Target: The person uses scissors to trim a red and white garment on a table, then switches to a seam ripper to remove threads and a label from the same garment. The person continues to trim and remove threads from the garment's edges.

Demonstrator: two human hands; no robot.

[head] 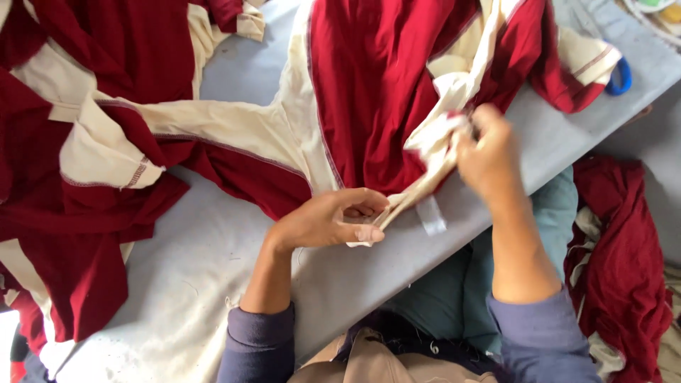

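Pinching cream strip (pixel 415 193) taut, centre frame: left hand (pixel 330 220) gripping low end, right hand (pixel 488 157) bunching top; I'm advising even tension.

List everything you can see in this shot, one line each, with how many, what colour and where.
garments: several, dark red with cream panels, spread over the table top
cream strip: one, cream, stretched between both hands
table: one, pale grey, running across the view
white tab: one, white, on the table near the front edge
blue ring: one, blue, partly hidden under cloth at upper right
cloth heap: one, dark red and cream, low at the right beside the person
left hand: pinching the strip's near end, purple sleeve
right hand: gripping the strip's bunched far end, purple sleeve
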